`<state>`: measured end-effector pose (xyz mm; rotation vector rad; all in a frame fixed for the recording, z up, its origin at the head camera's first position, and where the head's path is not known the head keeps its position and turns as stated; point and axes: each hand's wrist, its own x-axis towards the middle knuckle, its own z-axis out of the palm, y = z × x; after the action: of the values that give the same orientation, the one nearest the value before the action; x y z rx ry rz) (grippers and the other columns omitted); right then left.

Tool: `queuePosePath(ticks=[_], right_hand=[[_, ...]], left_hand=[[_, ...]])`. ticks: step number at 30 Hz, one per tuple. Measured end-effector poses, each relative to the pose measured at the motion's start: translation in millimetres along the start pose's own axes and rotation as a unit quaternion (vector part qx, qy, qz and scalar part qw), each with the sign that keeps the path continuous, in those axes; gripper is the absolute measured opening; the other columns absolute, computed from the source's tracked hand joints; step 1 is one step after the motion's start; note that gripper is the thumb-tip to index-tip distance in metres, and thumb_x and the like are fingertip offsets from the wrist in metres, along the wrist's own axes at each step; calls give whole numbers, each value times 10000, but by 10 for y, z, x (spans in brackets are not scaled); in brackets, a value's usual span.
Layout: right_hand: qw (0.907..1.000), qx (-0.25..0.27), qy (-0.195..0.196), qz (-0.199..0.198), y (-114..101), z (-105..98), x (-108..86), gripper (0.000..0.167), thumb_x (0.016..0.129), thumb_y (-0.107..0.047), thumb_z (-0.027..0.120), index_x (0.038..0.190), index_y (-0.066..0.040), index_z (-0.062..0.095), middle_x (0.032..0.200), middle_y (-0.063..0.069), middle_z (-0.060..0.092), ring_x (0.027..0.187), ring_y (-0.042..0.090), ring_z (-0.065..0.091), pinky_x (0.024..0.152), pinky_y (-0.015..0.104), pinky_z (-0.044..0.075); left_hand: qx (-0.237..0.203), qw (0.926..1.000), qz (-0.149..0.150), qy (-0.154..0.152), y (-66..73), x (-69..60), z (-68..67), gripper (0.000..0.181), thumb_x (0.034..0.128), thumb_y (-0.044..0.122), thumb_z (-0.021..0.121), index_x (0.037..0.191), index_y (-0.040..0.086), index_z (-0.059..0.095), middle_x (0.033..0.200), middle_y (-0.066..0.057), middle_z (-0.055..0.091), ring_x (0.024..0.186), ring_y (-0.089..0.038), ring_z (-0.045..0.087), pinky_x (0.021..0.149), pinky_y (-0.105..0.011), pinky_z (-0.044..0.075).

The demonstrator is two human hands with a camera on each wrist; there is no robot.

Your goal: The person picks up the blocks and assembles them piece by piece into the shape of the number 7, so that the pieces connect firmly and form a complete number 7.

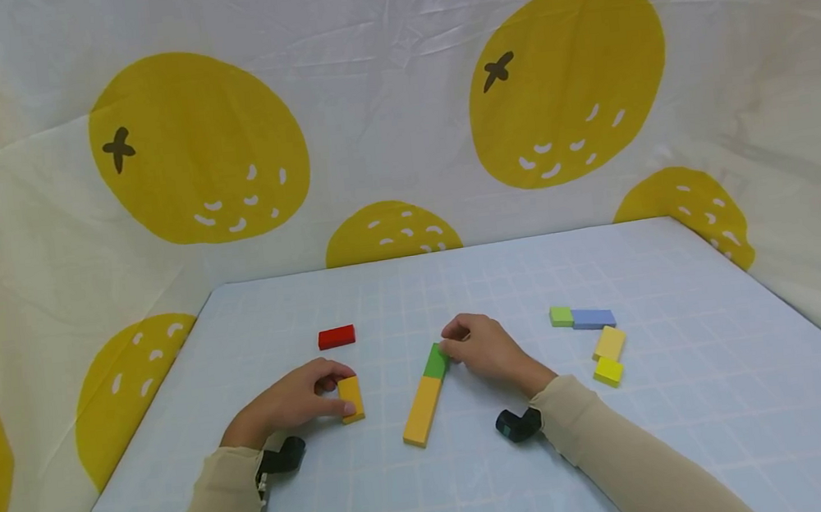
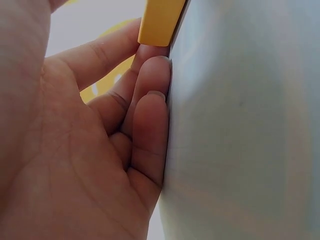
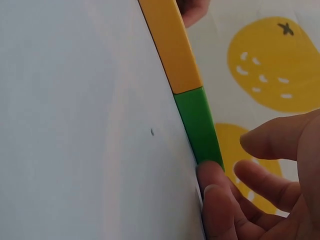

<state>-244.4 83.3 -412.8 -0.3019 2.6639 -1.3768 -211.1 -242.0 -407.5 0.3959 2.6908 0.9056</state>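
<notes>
Thumb and fingers of my left hand (image 1: 296, 397) (image 2: 85, 140) pinch a short orange block (image 1: 351, 399) (image 2: 162, 22) by its ends, low over the table. To its right, a long orange block (image 1: 422, 411) (image 3: 172, 45) lies slanted on the table. Its far end meets a green block (image 1: 435, 361) (image 3: 199, 122), the two forming one line. Fingertips of my right hand (image 1: 490, 353) (image 3: 272, 192) touch the green block's far end, while the thumb stays off it in the right wrist view.
A red block (image 1: 337, 337) lies behind my left hand. On the right are a light green block (image 1: 561, 316) against a blue block (image 1: 594, 319), then a pale yellow block (image 1: 609, 343) beside a bright yellow block (image 1: 608, 372). A patterned cloth (image 1: 383, 127) hangs behind the table.
</notes>
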Motion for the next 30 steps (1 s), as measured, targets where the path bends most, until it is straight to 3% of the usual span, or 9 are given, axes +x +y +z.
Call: queuePosePath(ticks=[6, 14, 30], right_hand=[[9997, 202, 16, 119, 29, -61, -8, 200, 961, -238, 667, 1122, -119, 662, 972, 10, 665, 796, 176, 647, 697, 312, 551], [9997, 214, 33, 115, 88, -165, -46, 200, 974, -244, 653, 1132, -120, 662, 969, 10, 672, 800, 167, 652, 698, 314, 549], [9992, 348, 157, 105, 260, -565, -72, 288, 1006, -288, 599, 1210, -87, 632, 1045, 93, 676, 857, 210, 660, 744, 321, 558]], left_hand=[[26, 9999, 111, 7, 2, 17, -6, 497, 805, 400, 832, 1222, 191, 660, 1133, 30, 583, 1038, -199, 502, 941, -408, 452], [23, 10000, 30, 33, -35, 21, 10, 475, 798, 400, 840, 1202, 219, 667, 1116, 41, 585, 1031, -189, 509, 942, -399, 459], [-21, 10000, 83, 49, -9, 3, 9, 448, 806, 368, 838, 1182, 210, 653, 1107, 33, 583, 1029, -196, 509, 942, -412, 456]])
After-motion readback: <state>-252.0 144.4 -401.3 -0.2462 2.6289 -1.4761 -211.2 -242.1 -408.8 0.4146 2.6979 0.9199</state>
